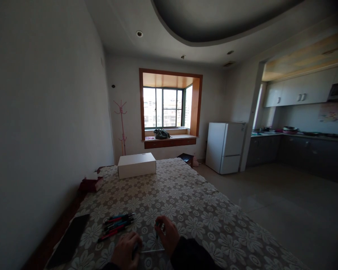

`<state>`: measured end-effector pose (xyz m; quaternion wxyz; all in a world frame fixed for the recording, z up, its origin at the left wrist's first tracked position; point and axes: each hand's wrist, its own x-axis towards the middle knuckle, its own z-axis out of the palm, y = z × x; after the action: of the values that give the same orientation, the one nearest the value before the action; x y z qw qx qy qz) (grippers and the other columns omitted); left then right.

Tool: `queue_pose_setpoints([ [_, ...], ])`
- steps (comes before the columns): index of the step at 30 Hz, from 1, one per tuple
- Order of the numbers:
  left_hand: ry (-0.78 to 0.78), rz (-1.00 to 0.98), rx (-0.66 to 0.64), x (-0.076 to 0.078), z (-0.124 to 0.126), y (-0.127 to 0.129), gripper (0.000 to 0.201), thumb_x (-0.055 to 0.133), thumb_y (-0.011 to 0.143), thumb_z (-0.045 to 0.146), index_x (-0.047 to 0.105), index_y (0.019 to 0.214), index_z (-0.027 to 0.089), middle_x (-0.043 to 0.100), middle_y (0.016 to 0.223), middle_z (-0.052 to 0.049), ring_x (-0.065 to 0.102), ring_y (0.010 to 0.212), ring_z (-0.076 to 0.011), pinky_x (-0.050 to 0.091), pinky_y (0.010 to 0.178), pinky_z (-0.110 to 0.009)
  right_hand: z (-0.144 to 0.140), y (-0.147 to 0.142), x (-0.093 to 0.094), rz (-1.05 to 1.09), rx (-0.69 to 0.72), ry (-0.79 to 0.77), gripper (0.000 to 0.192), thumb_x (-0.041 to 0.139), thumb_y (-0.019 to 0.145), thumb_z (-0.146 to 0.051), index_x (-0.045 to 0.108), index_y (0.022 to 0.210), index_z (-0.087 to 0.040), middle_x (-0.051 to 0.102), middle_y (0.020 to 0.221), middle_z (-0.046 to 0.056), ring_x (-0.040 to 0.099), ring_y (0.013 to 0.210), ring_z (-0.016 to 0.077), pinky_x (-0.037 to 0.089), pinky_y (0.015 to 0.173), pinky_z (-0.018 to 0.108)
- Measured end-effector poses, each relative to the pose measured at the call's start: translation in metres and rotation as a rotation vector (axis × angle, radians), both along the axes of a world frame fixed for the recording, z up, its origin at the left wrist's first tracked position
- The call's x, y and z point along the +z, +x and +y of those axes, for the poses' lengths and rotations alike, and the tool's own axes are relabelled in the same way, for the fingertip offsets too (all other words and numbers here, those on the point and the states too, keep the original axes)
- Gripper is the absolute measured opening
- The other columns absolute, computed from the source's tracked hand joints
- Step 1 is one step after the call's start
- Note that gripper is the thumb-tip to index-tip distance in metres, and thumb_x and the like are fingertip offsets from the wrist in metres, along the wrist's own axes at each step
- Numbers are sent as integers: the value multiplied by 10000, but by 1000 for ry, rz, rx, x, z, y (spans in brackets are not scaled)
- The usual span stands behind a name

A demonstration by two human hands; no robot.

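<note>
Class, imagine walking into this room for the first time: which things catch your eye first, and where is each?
The bright bay window glows in the far wall, above a white box at the far end of the floral tablecloth. Close by, the left hand and right hand work beside a cluster of red and blue pens. A white fridge stands at right.

White box [136,165] sits at the far end of the floral tablecloth [191,202]. White refrigerator [224,147] stands near the bay window [163,108]. Pink coat stand [121,125] against wall.
</note>
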<state>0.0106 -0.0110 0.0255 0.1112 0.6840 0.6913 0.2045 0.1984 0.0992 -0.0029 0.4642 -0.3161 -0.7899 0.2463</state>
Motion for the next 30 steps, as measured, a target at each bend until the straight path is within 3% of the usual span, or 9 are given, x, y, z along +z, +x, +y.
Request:
queue_pose_setpoints([
  [12,-57,12,-33,9,-2,-4,387,557,563,79,634,899,256,682,1113,-9,602,1125,-232,398,1004,-327,-1,0,0,28,-24,57,105,551,847,-191,596,933,-232,689,840,19,660,748,158,479,654,257],
  [30,-159,141,54,25,-4,1,460,555,581,90,542,1012,252,646,879,13,599,978,-202,392,894,-295,-1,1,0,-9,-4,32,144,547,821,-164,591,938,-235,688,843,0,654,755,135,477,681,235],
])
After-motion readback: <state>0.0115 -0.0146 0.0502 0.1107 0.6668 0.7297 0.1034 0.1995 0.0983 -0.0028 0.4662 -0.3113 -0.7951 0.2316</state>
